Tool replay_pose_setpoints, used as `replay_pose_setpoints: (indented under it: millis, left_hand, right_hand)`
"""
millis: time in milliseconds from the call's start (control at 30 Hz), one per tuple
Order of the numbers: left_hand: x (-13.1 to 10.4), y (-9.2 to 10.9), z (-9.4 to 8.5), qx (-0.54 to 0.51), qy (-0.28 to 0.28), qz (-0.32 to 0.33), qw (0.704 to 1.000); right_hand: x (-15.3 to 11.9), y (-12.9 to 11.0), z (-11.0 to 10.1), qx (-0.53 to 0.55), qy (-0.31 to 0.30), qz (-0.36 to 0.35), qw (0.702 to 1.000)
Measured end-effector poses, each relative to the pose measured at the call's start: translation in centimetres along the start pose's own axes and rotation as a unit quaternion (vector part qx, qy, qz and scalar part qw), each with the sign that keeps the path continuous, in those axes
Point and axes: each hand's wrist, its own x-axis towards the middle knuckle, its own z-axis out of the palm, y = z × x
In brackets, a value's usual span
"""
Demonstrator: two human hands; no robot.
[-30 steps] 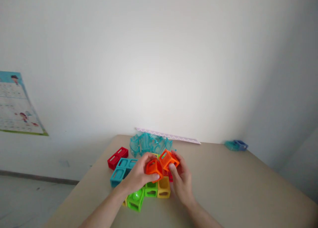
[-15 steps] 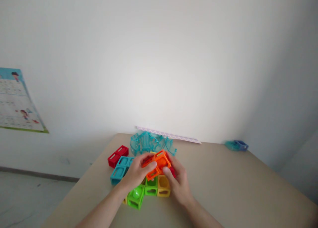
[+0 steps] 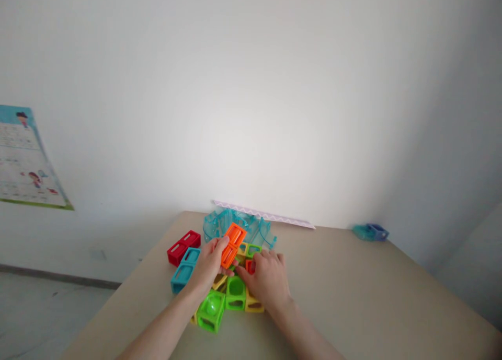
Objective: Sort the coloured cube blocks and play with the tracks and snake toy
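My left hand [image 3: 209,260] is closed on a pair of joined orange blocks [image 3: 234,245], raised and tilted above the pile. My right hand [image 3: 267,277] is lower, its fingers curled round a red-orange block [image 3: 250,266] among the others. Beneath and in front of the hands lie green blocks [image 3: 236,293], one with a domed top [image 3: 212,309], and yellow blocks [image 3: 254,303], partly covered by the right hand. Blue blocks [image 3: 182,276] sit left of my left hand, with red blocks [image 3: 184,246] behind them.
Clear teal curved track pieces [image 3: 225,223] lie at the back of the table [image 3: 353,297]. A pale patterned strip [image 3: 270,216] rests along the wall. At the far right corner are a teal piece [image 3: 364,232] and a dark blue block [image 3: 378,231].
The orange blocks have moved up and left in my left hand and now stand more upright. My right hand has let go of them and moved down to the pile.
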Motion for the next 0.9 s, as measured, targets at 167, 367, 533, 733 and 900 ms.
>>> replay_pose_setpoints:
  millis: [167,367,533,733,900]
  left_hand:
    - [0.0,0.1,0.0,-0.003,0.005,-0.007,1.0]
    - [-0.2,0.3,0.2,0.006,0.002,-0.014,1.0]
    - [-0.2,0.2,0.3,0.009,0.014,-0.007,1.0]
    - [0.1,-0.4,0.1,0.01,0.01,-0.004,1.0]
    - [0.1,-0.6,0.2,0.011,-0.003,-0.004,1.0]
  right_hand:
    - [0.8,-1.4,0.1,-0.047,-0.063,0.055,0.995]
    - [1.5,-0.9,0.3,-0.049,-0.081,0.056,0.994]
    - [1.5,-1.0,0.8,-0.023,-0.077,0.03,0.996]
    - [1.3,0.2,1.4,0.034,-0.055,0.033,0.997]
    - [1.1,1.5,1.7,0.1,-0.028,0.048,0.993]
